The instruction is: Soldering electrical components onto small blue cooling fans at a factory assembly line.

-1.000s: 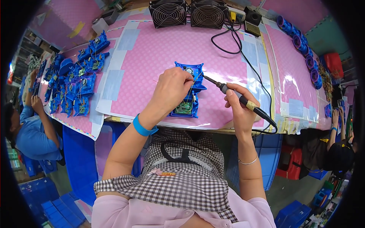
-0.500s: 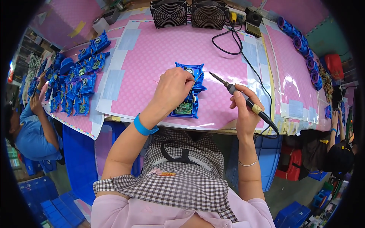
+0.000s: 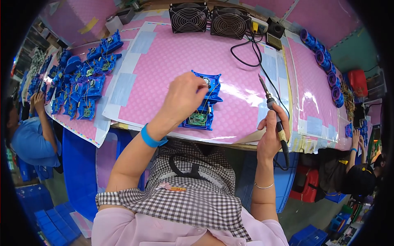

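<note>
My right hand [image 3: 271, 133] grips a soldering iron [image 3: 274, 104], its metal tip pointing up and away from me, apart from the work. Over an open blue plastic housing [image 3: 215, 97] my left hand [image 3: 184, 98] is closed in a pinch, with what looks like a thin wire between its fingertips; the fingers hide most of it. Beside those fingertips, a small round speaker [image 3: 206, 82] sits in the housing's upper part. A green circuit board [image 3: 197, 119] lies in the lower part, with thin wires running up from it.
Several blue housings with boards and wires [image 3: 84, 88] cover the left side. Two black fans [image 3: 188, 18] stand at the back beside a soldering stand [image 3: 274, 40]; the iron's black cord [image 3: 260, 53] loops nearby. Blue round parts [image 3: 328, 65] line the right. Co-workers sit at both sides.
My right hand has drawn the soldering iron to the right, away from the housing, and its tip now points more steeply away. My left hand stays pinched over the housing. The view has shifted slightly.
</note>
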The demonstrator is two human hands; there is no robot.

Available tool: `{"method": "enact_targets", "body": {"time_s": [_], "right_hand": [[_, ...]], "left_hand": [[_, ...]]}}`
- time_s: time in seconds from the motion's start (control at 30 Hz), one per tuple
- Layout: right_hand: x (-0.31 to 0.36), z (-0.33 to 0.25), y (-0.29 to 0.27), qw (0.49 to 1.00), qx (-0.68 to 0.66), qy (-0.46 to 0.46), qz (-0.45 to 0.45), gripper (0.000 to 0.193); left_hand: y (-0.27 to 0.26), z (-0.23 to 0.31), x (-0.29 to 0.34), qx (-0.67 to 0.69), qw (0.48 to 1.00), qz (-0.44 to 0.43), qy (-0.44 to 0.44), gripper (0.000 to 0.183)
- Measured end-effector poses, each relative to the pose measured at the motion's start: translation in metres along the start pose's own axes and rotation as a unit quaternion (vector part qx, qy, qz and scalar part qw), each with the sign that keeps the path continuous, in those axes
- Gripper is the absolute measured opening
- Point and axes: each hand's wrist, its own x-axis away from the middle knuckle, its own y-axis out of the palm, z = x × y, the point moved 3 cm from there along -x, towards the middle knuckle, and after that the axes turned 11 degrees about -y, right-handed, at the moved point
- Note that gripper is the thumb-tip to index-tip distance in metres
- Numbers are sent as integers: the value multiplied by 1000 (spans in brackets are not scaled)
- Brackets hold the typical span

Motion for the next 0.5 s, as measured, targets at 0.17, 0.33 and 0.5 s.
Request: {"method": "enact_targets", "body": {"time_s": [0.17,0.33,0.5], "right_hand": [[-13,1,-17,999,-4,0,43,20],[-23,-9,7,998,-59,-1,22,21],[-23,-9,-17,999,-11,-46,17,21]], "left_hand": [[-30,14,20,55,993,87,-60,16],[16,40,29,-137,987,-81,-19,16],[15,16,15,-221,969,-107,0,11]]}}
